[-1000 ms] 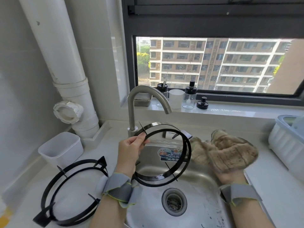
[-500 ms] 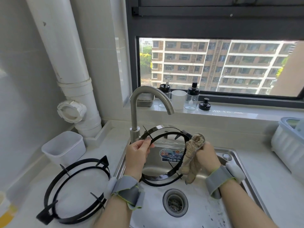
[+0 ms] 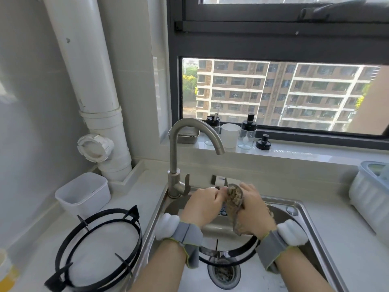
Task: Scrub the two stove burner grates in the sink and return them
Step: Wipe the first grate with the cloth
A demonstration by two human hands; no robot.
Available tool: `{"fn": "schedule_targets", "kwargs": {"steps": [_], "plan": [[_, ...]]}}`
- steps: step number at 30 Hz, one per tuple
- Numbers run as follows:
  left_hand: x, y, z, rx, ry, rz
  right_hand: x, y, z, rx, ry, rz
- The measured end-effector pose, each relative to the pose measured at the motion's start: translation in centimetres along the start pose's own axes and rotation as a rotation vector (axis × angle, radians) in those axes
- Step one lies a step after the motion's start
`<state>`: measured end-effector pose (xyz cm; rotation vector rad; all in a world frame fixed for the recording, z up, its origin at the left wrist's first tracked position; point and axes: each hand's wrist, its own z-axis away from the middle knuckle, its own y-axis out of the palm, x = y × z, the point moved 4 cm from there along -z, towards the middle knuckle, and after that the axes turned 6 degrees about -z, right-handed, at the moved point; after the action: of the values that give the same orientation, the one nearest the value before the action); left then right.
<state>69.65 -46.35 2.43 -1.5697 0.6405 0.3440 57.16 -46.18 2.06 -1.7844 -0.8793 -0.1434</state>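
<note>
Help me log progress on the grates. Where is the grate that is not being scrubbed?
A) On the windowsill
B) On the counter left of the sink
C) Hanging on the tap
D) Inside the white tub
B: the idle grate lies flat on the counter left of the sink, while the left hand holds the other grate in the sink and the right hand presses the cloth to it.

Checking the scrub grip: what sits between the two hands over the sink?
In the head view, a brown cloth lies between the left hand and the right hand, which grips it; the grate shows beneath the wrists.
</note>
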Motion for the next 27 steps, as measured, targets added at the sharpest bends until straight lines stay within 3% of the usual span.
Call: {"fn": "schedule_targets", "kwargs": {"steps": [5,9,12,17,21,24,25,27], "plan": [[1.0,-0.2,0.0,-0.170,-0.140,0.103,-0.8,-0.3,0.8,-0.065,0.028,-0.132],[3.6,-1.3,0.1,-0.234,-0.292,0.436,-4.3,-1.1,2.1,-0.175,0.256,-0.229],[3.9,-1.8,0.1,-0.257,-0.294,0.428,-5.1,-0.6,2.6,-0.230,0.377,-0.328],[5.4,-1.0,0.7,-0.272,-0.383,0.589,-4.8,0.0,2.6,-0.160,0.380,-0.274],[5.6,-1.6,0.8,-0.343,-0.398,0.458,-2.9,-0.5,1.8,-0.212,0.267,-0.199],[4.2,-3.6,1.0,-0.605,-0.240,0.213,-1.3,-0.6,1.1,-0.206,0.149,-0.118],[3.1,-3.8,1.0,-0.618,-0.127,0.151,-0.8,-0.5,0.8,-0.188,0.100,-0.075],[1.1,-2.9,0.7,-0.487,0.062,0.088,0.1,0.1,0.4,-0.124,0.034,0.003]]}}
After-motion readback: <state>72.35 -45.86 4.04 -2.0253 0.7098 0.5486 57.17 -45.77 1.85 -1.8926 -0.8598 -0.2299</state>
